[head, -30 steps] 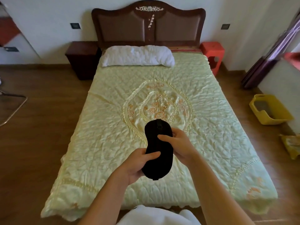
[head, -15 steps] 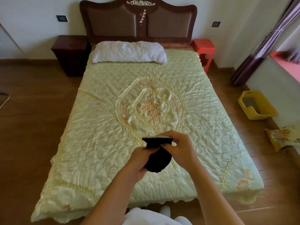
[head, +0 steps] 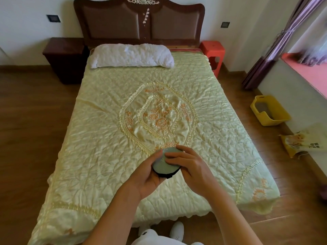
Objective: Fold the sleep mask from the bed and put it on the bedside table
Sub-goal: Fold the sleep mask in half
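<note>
A: Where is the soft fabric sleep mask [head: 165, 165], grey-green on top with a black underside?

B: In the air over the foot of the bed with the pale yellow quilted satin cover [head: 109, 110], doubled over into a rounded pad. The left hand [head: 150, 175] cups it from below, grip closed on it; the right hand [head: 187, 165] presses fingers [head: 174, 159] on top, also closed on it.

A: What could go wrong?

B: Padded fabric tends to spring open, I'd judge. If either hand lets go too soon, the fold may pop apart.

A: And the carry?

B: The dark brown wooden bedside desk [head: 65, 55] is well apart, up by the carved wooden headboard [head: 139, 23]. One hand must hold the fold the whole walk; a loose pinch could let a black edge or strap slip out. I can't tell where the strap is tucked.

A: At the desk?

B: Set down carelessly, it may unfold.
</note>
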`<state>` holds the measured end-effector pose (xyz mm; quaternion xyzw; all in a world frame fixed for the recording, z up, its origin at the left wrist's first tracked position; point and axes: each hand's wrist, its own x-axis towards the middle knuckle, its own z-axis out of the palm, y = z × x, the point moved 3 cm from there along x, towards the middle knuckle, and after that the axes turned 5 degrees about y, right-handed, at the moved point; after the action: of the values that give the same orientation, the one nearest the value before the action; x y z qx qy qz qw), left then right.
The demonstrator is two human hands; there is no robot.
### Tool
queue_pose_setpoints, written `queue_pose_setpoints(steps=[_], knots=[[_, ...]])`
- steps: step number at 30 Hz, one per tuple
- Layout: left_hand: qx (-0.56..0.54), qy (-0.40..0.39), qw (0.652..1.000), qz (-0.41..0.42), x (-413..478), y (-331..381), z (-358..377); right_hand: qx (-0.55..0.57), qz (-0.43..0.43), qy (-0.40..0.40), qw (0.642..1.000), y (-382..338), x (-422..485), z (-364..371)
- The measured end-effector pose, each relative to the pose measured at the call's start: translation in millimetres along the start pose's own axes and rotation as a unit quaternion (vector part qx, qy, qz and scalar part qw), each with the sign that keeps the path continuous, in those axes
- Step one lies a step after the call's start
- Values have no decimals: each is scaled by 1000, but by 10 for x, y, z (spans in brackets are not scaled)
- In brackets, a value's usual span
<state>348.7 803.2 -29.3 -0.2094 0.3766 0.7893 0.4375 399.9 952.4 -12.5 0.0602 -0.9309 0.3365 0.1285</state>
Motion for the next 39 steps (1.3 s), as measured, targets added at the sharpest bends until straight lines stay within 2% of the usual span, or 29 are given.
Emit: queue_pose_setpoints(steps=[2,4,7,11,15,20,27,33,39], knots=[[9,-7,1000,16,-6,-2,5,23,12,-15,1000,-24,23,6],[3,-10,1000,26,-7,7,-5,94,58,2,994,-25,39,-11],[31,17,998,56,-4,48,-42,208,145,70,965,-12,56,-98],[60,73,991,98,-10,81,-114,275,248,119,921,43,68,-159],[97,127,978,133,-11,92,-211,338,340,98,872,77,-8,-26],[101,142,973,149,-14,65,-306,400,424,65,810,-22,-104,235],[94,152,970,168,-52,63,-496,422,443,45,790,-139,-124,469],[72,192,959,196,-195,84,-736,425,432,5,796,-282,-42,672],[26,259,937,233,-432,29,-1019,421,397,-83,811,-435,112,902]])
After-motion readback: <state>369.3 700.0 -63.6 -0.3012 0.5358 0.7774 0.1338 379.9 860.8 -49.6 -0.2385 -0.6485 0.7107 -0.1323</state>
